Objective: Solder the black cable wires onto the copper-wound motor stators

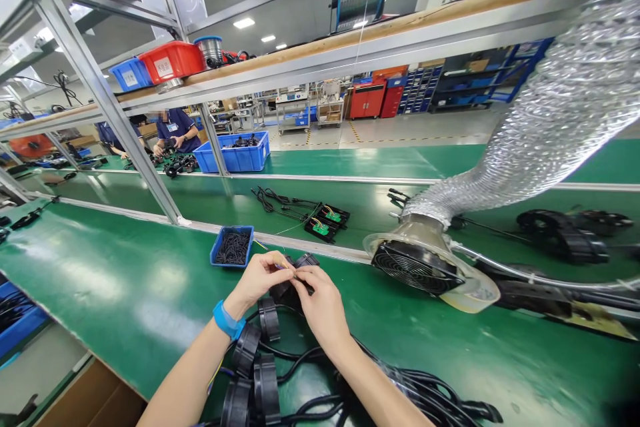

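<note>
Both hands work close together: my left hand [256, 280] and right hand [323, 307] pinch a thin wire [294, 273] between their fingertips, just above a black cable housing [287, 295]. Coiled black cables [265, 380] lie below my fingers; just beyond them sit a blue tray of small black parts [231, 247] and, farther ahead, green circuit boards [323, 227] on a green conveyor belt [125, 280].

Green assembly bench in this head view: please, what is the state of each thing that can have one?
Left hand with blue wristband: raised, pinching a small item, too small to tell.
Right hand: raised, pinching the same item.
Round black plastic cable parts: lying in a row, cords loose.
Blue plastic tray: full of small black pieces.
Silver foil duct: bent, joined to the fan.
Black-grilled metal fan: lying tilted.
Green circuit boards: lying down, black wires attached.
</note>
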Demonstrator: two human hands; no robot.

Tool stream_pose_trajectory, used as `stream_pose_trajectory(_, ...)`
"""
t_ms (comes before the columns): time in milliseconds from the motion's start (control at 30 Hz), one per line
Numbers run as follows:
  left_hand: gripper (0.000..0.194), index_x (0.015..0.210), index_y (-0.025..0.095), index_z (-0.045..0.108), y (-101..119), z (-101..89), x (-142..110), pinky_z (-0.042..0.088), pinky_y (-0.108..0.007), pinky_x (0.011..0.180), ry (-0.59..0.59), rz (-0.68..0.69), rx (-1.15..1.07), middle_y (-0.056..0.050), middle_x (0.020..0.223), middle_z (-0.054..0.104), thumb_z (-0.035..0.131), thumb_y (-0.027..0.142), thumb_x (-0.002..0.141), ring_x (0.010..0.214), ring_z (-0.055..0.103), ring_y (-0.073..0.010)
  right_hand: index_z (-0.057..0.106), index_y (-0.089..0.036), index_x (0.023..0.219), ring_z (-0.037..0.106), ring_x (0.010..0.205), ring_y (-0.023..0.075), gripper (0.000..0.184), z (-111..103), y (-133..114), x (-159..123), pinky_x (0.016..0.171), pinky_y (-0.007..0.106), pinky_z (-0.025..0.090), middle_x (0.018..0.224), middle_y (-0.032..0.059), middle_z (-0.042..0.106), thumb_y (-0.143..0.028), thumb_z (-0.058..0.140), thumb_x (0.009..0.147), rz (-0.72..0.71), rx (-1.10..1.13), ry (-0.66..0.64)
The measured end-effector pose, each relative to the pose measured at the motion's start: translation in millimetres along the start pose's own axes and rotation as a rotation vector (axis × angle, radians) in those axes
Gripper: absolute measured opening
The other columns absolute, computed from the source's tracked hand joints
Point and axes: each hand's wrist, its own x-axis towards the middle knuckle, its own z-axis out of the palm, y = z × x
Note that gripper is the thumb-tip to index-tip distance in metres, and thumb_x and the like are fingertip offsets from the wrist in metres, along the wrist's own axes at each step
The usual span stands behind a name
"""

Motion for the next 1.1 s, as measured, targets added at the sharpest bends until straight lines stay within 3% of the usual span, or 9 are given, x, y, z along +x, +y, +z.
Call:
stream_pose_trajectory(100,0.032,0.101,0.016,0.073,0.3,-2.9,1.6,0.046,-0.03,0.083,0.031,0.019,0.053,-0.008,0.096,0.067,0.076,0.037,0.077,0.089,0.061,-0.0181,0.072,-0.019,0.084,0.062,0.088,0.024,0.025,-5.5,9.3,6.3,0.084,0.04,0.05,0.092,0.0096,0.069,-0.033,0.052,0.094,0.063,0.008,0.17)
stream_pose_trajectory(200,0.029,0.099,0.016,0.073,-5.7,-9.3,5.2,0.045,-0.03,0.081,0.156,0.049,0.287,-0.009,0.099,0.068,0.066,0.04,0.086,0.091,0.061,-0.0191,0.073,-0.018,0.088,0.06,0.097,0.0269,0.029,-12.3,26.0,15.0,0.092,0.044,0.047,0.101,0.0128,0.065,-0.039,0.054,0.091,0.123,-0.028,0.402)
stream_pose_trajectory(367,0.023,0.086,0.016,0.075,-22.1,-18.0,9.8,0.044,-0.028,0.072,0.202,0.069,0.536,-0.008,0.091,0.069,0.063,0.035,0.087,0.084,0.06,-0.0188,0.053,-0.009,0.135,0.05,0.12,0.0332,0.054,-21.3,31.1,21.3,0.102,0.051,0.041,0.127,0.0223,0.05,-0.038,0.055,0.089,0.18,-0.135,0.578)
stream_pose_trajectory(433,0.021,0.088,0.016,0.075,-25.0,-18.2,10.0,0.044,-0.028,0.069,0.186,0.079,0.564,-0.008,0.092,0.068,0.062,0.033,0.086,0.081,0.059,-0.0177,0.045,-0.011,0.142,0.045,0.128,0.031,0.053,-19.7,23.9,21.0,0.108,0.05,0.037,0.135,0.021,0.048,-0.031,0.05,0.093,0.029,-0.186,0.515)
stream_pose_trajectory(533,0.021,0.091,0.016,0.074,-24.0,-20.2,10.3,0.044,-0.027,0.067,0.188,0.078,0.606,-0.007,0.089,0.068,0.061,0.031,0.087,0.076,0.059,-0.0167,0.051,-0.018,0.137,0.042,0.134,0.0245,0.042,-8.6,18.9,21.0,0.112,0.045,0.036,0.139,0.0137,0.051,-0.019,0.038,0.097,-0.241,-0.288,0.195)
stream_pose_trajectory(667,0.02,0.085,0.017,0.073,-20.4,-42.8,12.2,0.043,-0.028,0.069,0.314,0.117,0.78,-0.006,0.084,0.067,0.058,0.029,0.09,0.073,0.059,-0.0164,0.06,-0.016,0.125,0.048,0.128,0.026,0.037,6.4,26.2,21.8,0.106,0.045,0.041,0.134,0.013,0.058,-0.015,0.038,0.095,-0.273,-0.519,-0.181)
stream_pose_trajectory(767,0.023,0.087,0.018,0.072,-25.3,-72.7,13.4,0.044,-0.029,0.077,0.459,0.041,1.071,-0.007,0.091,0.067,0.051,0.025,0.093,0.081,0.061,-0.0188,0.063,-0.016,0.121,0.055,0.113,0.0281,0.032,5.2,26.7,22.2,0.095,0.044,0.045,0.117,0.0138,0.066,-0.018,0.041,0.096,-0.235,-0.593,-0.22)
stream_pose_trajectory(867,0.024,0.096,0.018,0.072,-35.9,-96.3,13.3,0.045,-0.031,0.082,0.456,-0.149,1.307,-0.009,0.1,0.067,0.049,0.023,0.094,0.09,0.063,-0.0219,0.063,-0.014,0.117,0.058,0.101,0.0306,0.029,-0.7,22.9,26.6,0.086,0.044,0.044,0.1,0.0162,0.069,-0.024,0.045,0.097,-0.177,-0.664,-0.221)
stream_pose_trajectory(1100,0.019,0.091,0.018,0.072,-45.9,-103.8,13.3,0.046,-0.03,0.077,0.386,-0.185,1.364,-0.009,0.098,0.065,0.054,0.023,0.091,0.087,0.064,-0.0226,0.07,-0.011,0.09,0.065,0.084,0.0296,0.022,8.5,22.2,50.7,0.079,0.041,0.04,0.087,0.0188,0.069,-0.027,0.055,0.094,-0.051,-0.768,-0.273)
